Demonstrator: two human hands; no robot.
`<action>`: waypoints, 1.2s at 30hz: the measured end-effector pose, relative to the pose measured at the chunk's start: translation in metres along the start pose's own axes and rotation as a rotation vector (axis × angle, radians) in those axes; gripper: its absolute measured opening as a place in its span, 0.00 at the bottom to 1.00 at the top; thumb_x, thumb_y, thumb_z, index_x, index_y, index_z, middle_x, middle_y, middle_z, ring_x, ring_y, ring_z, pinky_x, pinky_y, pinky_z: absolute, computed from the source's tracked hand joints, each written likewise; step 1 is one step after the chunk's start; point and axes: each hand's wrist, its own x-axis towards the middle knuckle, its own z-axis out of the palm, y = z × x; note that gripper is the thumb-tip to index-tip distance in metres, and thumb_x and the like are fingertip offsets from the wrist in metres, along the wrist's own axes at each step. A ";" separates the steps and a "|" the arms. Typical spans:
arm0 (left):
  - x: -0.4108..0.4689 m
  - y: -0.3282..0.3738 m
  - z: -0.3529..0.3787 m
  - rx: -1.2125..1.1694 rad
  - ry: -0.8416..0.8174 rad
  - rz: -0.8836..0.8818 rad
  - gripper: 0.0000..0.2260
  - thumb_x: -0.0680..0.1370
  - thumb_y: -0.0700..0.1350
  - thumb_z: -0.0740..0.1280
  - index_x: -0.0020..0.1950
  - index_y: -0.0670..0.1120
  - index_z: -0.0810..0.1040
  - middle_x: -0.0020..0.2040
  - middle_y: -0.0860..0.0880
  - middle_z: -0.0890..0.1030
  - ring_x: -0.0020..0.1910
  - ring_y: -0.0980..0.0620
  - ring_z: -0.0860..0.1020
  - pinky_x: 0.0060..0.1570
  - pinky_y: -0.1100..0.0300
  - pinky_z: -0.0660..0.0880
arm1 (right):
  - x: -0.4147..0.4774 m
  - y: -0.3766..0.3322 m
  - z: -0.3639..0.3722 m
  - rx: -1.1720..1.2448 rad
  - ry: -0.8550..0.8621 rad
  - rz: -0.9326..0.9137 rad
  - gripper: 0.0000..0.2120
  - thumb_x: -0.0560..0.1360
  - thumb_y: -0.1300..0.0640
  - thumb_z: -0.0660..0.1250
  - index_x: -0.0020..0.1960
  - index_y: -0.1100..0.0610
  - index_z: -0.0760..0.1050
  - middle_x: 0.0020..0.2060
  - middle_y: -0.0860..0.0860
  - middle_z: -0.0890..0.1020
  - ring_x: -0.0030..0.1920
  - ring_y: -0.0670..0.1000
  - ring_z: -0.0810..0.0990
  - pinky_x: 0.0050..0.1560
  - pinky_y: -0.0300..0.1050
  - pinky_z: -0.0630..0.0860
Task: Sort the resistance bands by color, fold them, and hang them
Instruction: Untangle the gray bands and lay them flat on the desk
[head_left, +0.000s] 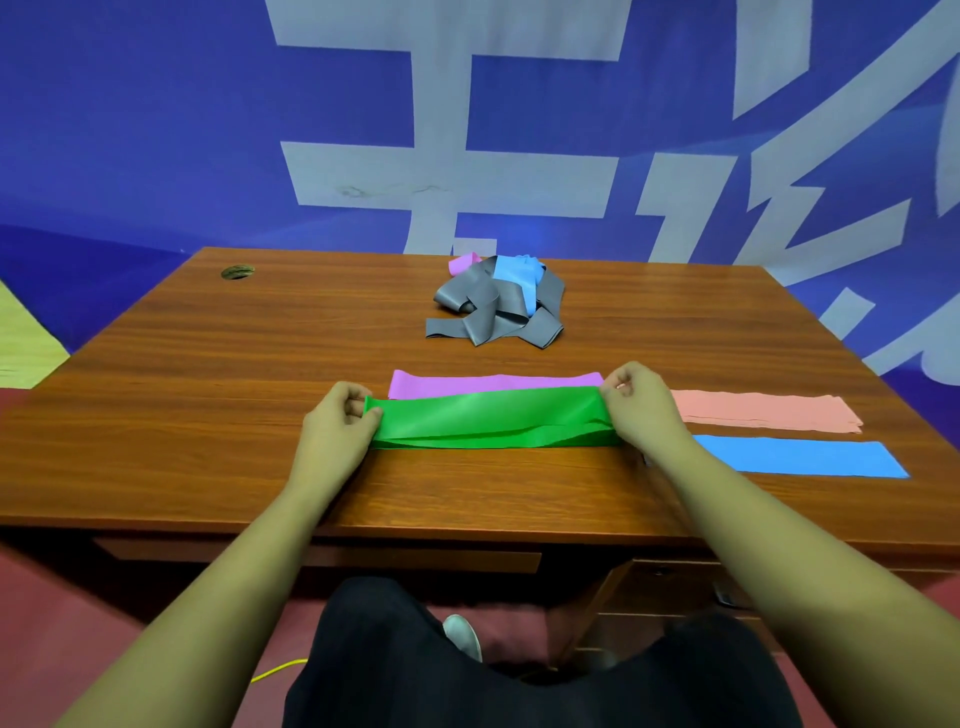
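From the head view, my left grip (340, 415) pinches one end of the green band (488, 418) and my right grip (636, 400) pinches the other, both clamped on it with curled fingers. The band runs straight between them, and its lower layers seem to lie on the counter (208, 389). I judge I hold it by both ends so the doubled layers stay level while I square the fold. Just beyond the span between my grips lies the purple band (493, 384), flat and already folded, its near edge hidden under the green. Outward of my right grip the pink band (763, 410) and, nearer me, the blue band (800, 457) lie flat and apart, one colour to a strip, which looks like sorting in hand. Well beyond both grips sits the tangled heap (498, 304) of grey, blue and purple bands, not yet sorted. Nothing is hung yet. I see no brand or label on any band; the wall banner (156, 130) beyond carries large pale characters on blue, cropped by the frame, and I cannot read them whole
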 end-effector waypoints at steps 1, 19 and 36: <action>0.001 0.002 0.000 0.005 0.007 0.001 0.06 0.76 0.41 0.69 0.53 0.47 0.76 0.40 0.50 0.78 0.37 0.53 0.75 0.39 0.62 0.70 | 0.003 0.002 0.000 0.040 0.001 0.017 0.02 0.76 0.61 0.64 0.46 0.57 0.75 0.34 0.50 0.75 0.36 0.52 0.73 0.33 0.43 0.68; 0.004 -0.006 0.011 0.343 0.004 0.056 0.13 0.76 0.39 0.68 0.60 0.47 0.76 0.53 0.46 0.72 0.53 0.47 0.73 0.58 0.54 0.73 | -0.004 0.021 0.018 -0.329 0.093 -0.115 0.08 0.73 0.61 0.71 0.51 0.57 0.75 0.47 0.55 0.78 0.50 0.57 0.77 0.47 0.53 0.76; 0.130 0.067 0.083 0.345 -0.151 0.164 0.05 0.75 0.44 0.66 0.48 0.44 0.78 0.47 0.46 0.76 0.48 0.46 0.76 0.45 0.58 0.66 | 0.093 -0.064 0.064 -0.281 -0.156 -0.270 0.12 0.74 0.59 0.65 0.57 0.60 0.77 0.54 0.57 0.76 0.52 0.56 0.76 0.50 0.45 0.72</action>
